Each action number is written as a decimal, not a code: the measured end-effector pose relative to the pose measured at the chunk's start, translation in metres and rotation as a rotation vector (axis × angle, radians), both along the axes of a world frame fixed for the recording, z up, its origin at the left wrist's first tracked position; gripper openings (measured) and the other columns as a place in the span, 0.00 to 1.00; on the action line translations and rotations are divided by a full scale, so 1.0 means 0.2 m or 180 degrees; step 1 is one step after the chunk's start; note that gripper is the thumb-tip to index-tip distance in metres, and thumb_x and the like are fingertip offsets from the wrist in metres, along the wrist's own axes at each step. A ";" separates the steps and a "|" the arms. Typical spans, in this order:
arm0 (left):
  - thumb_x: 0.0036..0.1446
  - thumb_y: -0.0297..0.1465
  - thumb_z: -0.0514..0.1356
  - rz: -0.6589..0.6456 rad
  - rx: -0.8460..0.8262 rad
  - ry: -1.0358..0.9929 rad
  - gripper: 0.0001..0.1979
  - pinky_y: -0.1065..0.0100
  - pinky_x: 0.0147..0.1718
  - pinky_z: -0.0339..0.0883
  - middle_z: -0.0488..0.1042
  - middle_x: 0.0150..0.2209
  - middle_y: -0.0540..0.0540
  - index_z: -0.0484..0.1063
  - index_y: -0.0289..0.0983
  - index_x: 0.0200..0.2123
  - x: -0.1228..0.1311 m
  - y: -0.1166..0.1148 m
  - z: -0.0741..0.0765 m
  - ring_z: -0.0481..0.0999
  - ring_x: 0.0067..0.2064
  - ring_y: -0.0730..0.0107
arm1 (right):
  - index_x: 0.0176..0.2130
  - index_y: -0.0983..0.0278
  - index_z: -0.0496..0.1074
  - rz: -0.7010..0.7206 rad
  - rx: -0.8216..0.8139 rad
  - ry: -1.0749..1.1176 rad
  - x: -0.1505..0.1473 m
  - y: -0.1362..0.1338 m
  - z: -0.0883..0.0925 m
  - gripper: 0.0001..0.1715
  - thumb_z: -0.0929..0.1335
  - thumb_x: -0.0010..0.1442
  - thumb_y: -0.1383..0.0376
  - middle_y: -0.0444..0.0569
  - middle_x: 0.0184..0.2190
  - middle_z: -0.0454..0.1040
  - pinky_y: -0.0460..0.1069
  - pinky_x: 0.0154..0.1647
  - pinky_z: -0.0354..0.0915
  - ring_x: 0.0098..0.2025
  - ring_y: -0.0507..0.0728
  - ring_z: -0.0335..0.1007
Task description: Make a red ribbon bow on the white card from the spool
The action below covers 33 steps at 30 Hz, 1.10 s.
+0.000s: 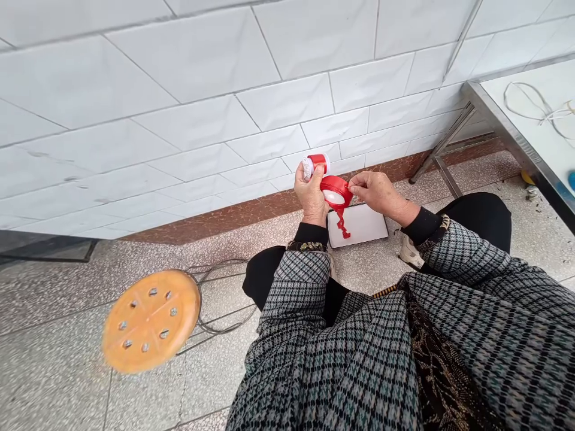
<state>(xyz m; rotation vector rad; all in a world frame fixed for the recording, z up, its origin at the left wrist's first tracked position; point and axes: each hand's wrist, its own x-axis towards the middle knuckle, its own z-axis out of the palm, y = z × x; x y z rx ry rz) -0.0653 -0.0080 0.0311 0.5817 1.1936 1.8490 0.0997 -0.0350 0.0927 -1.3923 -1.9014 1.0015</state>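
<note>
My left hand (311, 194) is closed around a white-ended spool of red thread (319, 161), which sticks up past the thumb. Just beneath the spool, and also against that hand, is a round red piece with a white face (333, 196). A knotted red cord (344, 224) dangles from its lower side. At its right rim, the fingertips of my right hand (377, 190) are pinched together; whatever is between them is too small to make out. Below both hands, a shallow white tray with a dark edge (366, 224) lies on the floor.
An orange round stool (153, 320) with wire legs lies tipped on the floor at left. To the right stands a metal-edged table (507, 129) with a loose pale cord (539, 108) on it. A white tiled wall (215, 126) rises close in front.
</note>
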 end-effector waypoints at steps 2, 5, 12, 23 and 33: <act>0.41 0.48 0.79 0.0007 -0.0002 -0.0048 0.32 0.62 0.46 0.74 0.81 0.45 0.43 0.77 0.41 0.47 0.00 0.00 0.00 0.80 0.46 0.62 | 0.32 0.65 0.77 0.0010 -0.0205 0.0271 0.00 0.01 -0.02 0.06 0.70 0.61 0.72 0.44 0.27 0.76 0.48 0.33 0.66 0.28 0.53 0.70; 0.40 0.48 0.79 -0.0016 0.0037 -0.0072 0.32 0.62 0.46 0.75 0.81 0.45 0.43 0.77 0.42 0.46 0.00 0.00 0.00 0.80 0.45 0.63 | 0.31 0.64 0.75 -0.0076 -0.0442 0.0703 0.00 0.02 -0.06 0.05 0.70 0.60 0.71 0.42 0.26 0.75 0.46 0.30 0.67 0.26 0.51 0.69; 0.40 0.50 0.79 -0.0196 0.0037 -0.0153 0.30 0.61 0.45 0.75 0.80 0.43 0.42 0.78 0.40 0.42 0.02 -0.03 0.03 0.80 0.46 0.61 | 0.32 0.62 0.67 0.0252 -0.1251 0.1847 0.02 0.04 -0.10 0.15 0.77 0.55 0.67 0.36 0.20 0.69 0.45 0.28 0.72 0.20 0.48 0.65; 0.40 0.40 0.81 -0.0408 0.0063 -0.0274 0.28 0.61 0.49 0.75 0.81 0.46 0.43 0.80 0.41 0.45 0.03 -0.04 0.04 0.80 0.47 0.63 | 0.30 0.62 0.66 0.0371 -0.1058 0.1437 0.04 0.05 -0.03 0.13 0.74 0.55 0.73 0.37 0.20 0.70 0.42 0.20 0.64 0.19 0.48 0.67; 0.42 0.38 0.81 -0.0329 -0.0017 -0.0297 0.27 0.62 0.49 0.75 0.81 0.45 0.43 0.80 0.40 0.46 0.02 -0.04 0.04 0.81 0.46 0.64 | 0.33 0.64 0.71 0.0266 -0.1264 0.1428 0.04 0.03 -0.04 0.11 0.74 0.56 0.75 0.38 0.19 0.71 0.43 0.25 0.69 0.20 0.49 0.70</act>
